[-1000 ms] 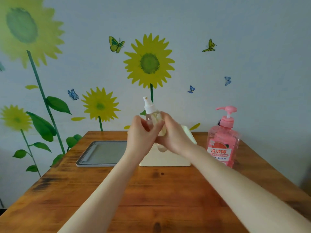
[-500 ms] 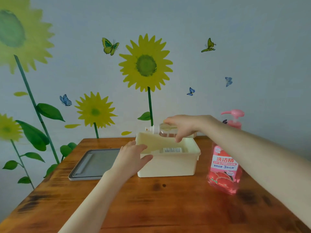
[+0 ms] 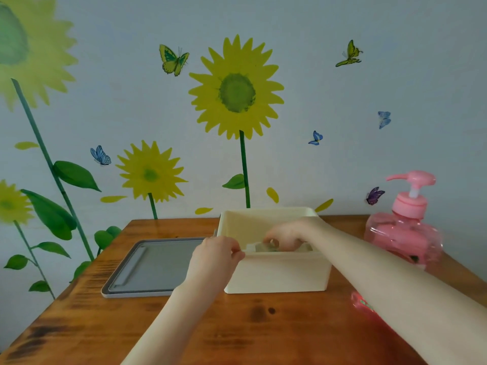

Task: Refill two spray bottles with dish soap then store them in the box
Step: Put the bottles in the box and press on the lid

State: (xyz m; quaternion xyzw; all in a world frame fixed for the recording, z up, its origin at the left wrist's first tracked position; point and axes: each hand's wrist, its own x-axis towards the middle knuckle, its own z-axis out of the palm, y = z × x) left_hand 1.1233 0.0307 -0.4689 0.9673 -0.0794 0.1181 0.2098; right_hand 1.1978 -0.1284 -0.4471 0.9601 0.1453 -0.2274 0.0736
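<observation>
The left hand [image 3: 214, 256] is clamped on the near corner of the cream box [image 3: 276, 275], thumb and fingers pinching its rim. Just beyond it the right hand [image 3: 288, 234] reaches down inside the box, fingers curled round a clear spray bottle [image 3: 264, 248] that lies low between the walls, its pale head pointing toward the left hand. Whether a second bottle lies beneath is hidden by the right hand and the box's near wall. This looks like the storing step, close to the end of the task. The chief risk sits outside the right forearm: the pink dish soap bottle [image 3: 403, 233] stands near it, and a careless outward sweep on lifting the arm out could tip it across the table [image 3: 237, 327]. A bottle laid on its side may also seep soap if its spray head is not screwed down tight. If the left hand lets go too soon, a snagged finger could drag the light box toward the grey tray [image 3: 150, 264] on that hand's outer side.
</observation>
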